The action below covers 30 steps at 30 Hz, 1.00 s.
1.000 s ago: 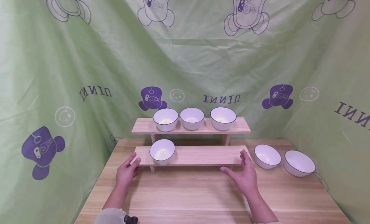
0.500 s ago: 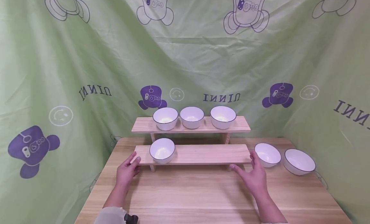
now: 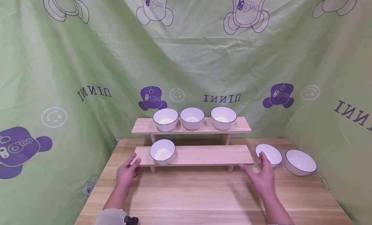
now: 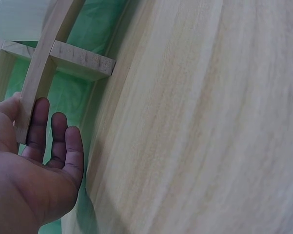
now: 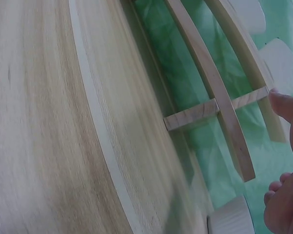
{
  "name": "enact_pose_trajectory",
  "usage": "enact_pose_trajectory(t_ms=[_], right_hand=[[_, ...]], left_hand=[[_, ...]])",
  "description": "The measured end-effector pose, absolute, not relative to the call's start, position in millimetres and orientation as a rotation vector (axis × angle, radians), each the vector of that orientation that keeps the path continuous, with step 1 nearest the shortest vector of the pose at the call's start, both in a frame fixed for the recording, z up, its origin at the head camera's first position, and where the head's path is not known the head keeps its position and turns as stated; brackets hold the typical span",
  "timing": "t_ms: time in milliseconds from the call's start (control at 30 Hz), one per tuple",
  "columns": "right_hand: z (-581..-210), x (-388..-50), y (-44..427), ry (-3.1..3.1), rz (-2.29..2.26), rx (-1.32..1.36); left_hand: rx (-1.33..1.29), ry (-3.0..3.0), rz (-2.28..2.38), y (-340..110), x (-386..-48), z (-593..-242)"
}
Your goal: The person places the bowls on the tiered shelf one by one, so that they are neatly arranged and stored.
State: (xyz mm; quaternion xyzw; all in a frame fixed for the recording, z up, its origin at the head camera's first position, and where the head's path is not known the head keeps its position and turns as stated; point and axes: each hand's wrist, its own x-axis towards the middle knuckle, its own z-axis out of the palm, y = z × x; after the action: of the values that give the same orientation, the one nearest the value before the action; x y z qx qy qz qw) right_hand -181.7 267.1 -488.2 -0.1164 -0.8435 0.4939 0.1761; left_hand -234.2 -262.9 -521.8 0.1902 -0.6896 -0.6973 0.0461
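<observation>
While the left grip point(image 3: 125, 175) pinches the left end of the front shelf point(image 3: 209, 155), the right grip point(image 3: 262, 178) hangs with thumb and fingers spread, nothing held, partly in front of the inner bowl point(image 3: 273, 154) on the worktop point(image 3: 186, 196); whether they touch cannot be told. For a clean pick-up, fingertips over the rim and thumb on the outer wall would serve best, with a level lift clear of the shelf's right end. A light left hold should steady the shelf without tipping its lone bowl point(image 3: 162, 151). The outer bowl point(image 3: 300, 161), just beside the inner one, calls for care against knocks. Behind, three bowls point(image 3: 192, 118) line the rear shelf point(image 3: 142, 125).
</observation>
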Motion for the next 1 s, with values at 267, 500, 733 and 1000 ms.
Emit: enact_pose_trajectory(t_ms=[267, 500, 733, 1000], right_hand=[[-490, -180, 280, -2.389, 1.362, -0.383], [-491, -181, 290, -2.353, 1.346, -0.41], [-491, -182, 301, -2.338, 1.338, -0.469], [-495, -183, 313, -2.359, 1.268, -0.519]], left_hand=[[0.565, -2.12, -2.103, -264, -235, -525], [0.574, -2.109, -2.096, -264, -235, -525], [0.579, -2.113, -2.069, -263, -236, -525], [0.586, -2.097, -2.083, -263, -236, -525]])
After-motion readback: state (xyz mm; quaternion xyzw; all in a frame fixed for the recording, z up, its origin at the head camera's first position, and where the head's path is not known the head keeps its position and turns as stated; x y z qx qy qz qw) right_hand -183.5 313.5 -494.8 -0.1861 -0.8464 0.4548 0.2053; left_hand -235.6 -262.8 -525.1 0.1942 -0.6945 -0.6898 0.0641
